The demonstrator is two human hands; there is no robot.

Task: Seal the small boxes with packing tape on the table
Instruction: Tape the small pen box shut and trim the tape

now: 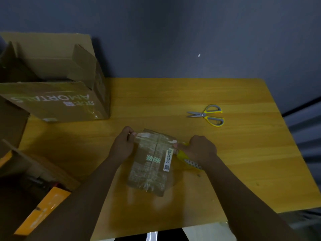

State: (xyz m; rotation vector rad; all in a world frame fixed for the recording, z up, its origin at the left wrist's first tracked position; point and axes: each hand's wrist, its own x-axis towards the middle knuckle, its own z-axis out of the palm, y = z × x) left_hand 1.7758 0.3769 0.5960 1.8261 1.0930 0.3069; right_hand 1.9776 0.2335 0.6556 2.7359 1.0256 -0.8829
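At far left we see an open cardboard carton (57, 94). Our left hand (122, 145) pinches the packing tape (152, 136) stretched across the small box (151, 162) lying mid-worktop (243, 162); our right hand (199, 148) grips the yellow dispenser (183, 154). Scissors (207, 115) lie far right.

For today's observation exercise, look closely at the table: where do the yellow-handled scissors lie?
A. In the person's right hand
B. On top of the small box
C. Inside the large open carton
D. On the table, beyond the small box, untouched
D: the scissors lie on the bare table, apart from both hands and beyond the small box.
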